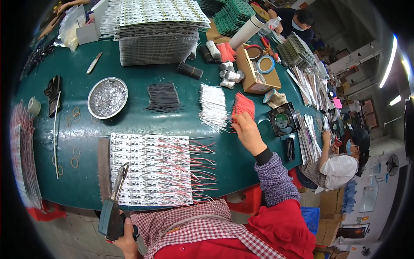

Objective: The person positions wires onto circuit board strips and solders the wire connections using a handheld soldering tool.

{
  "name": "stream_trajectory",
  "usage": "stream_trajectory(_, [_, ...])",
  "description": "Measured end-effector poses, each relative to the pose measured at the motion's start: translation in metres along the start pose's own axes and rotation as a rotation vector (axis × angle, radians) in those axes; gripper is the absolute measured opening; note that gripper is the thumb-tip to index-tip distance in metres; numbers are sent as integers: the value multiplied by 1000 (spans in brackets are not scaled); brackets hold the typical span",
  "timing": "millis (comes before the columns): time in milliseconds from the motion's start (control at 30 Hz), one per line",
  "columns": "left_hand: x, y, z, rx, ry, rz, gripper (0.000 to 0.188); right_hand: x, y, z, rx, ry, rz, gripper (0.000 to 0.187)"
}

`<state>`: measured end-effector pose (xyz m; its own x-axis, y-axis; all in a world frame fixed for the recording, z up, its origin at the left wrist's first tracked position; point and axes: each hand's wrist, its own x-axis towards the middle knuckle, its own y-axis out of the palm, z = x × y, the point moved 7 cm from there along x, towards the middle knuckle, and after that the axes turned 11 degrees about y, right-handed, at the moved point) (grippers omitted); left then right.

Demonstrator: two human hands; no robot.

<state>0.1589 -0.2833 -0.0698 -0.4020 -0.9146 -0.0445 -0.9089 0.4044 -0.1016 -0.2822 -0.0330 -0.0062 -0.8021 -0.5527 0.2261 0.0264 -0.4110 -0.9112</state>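
My left hand (125, 239), low at the left, is wrapped round the handle of a dark green soldering gun (111, 220). Its thin metal tip rises over the left part of a white circuit board panel (133, 172). Rows of red, white and black wires (202, 170) stick out past the panel's right edge. My right hand (249, 134) reaches to a pile of short red wires (244, 105), fingertips pinched together at its lower end; whether a wire is between them is hard to see. White wires (213, 105) and black wires (163, 97) lie in piles further left.
A brown strip (104, 168) borders the panel's left side. Beyond it stand a metal bowl of silvery bits (108, 98), a tall panel stack (157, 47), a cardboard box with tape rolls (258, 77) and a small black fan (283, 120). Two people work across and to the right.
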Motion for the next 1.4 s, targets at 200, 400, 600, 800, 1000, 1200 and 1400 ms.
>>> stream_trajectory(200, [0,6,1,13,-37,27,37,1,10,-4,12,-53,-30,17])
stream_trajectory(400, [-1,-1,7,37,-76,48,39,1,9,-9,13,-56,-59,12])
stream_trajectory(600, [1,-1,7,32,-8,64,39,4,4,-9,60,-28,-100,13])
stream_trajectory(800, [4,9,3,16,-27,51,37,8,9,-10,45,-66,-66,11])
stream_trajectory(1000, [8,-7,16,-5,20,-69,33,9,6,-7,115,-39,-70,12])
stream_trajectory(1200, [11,-10,35,19,-21,86,35,10,-2,-23,217,46,-145,12])
stream_trajectory(1400, [8,-5,20,-38,58,-4,33,10,-14,-37,455,309,-238,10])
